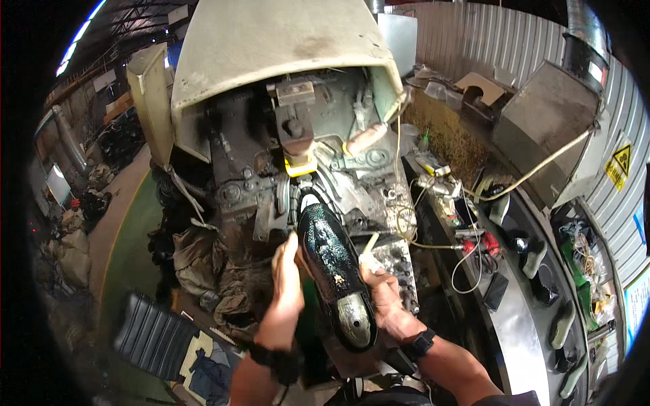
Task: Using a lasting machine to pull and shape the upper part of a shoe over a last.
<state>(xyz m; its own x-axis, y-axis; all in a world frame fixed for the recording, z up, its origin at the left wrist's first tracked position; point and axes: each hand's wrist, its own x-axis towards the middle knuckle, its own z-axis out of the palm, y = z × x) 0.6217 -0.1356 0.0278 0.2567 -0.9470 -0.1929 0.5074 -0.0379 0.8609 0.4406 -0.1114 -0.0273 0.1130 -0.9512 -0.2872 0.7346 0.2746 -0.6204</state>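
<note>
A black shoe upper (325, 250) with a shiny scaly pattern is stretched over a shoe last (354, 318), whose metallic heel end shows toward me. Its toe points away, against the clamp parts of a machine (296, 132) with a yellow-edged block. Along the shoe's left side lies my left hand (286, 277), steadying it; some fingers are hidden. My right hand (384, 294) grips the right side near the heel, beside a pale stick-like piece (370, 247) that I cannot make out fully. Both wrists wear dark bands.
A cream hood (277, 40) arches over the machine. To the right, a metal bench (518, 338) carries a black phone-like slab (496, 291) and a red fitting; beyond it runs a curved rack with several shoe pieces (535, 260). A black padded seat (154, 335) stands lower left, near bundled sacks (196, 260).
</note>
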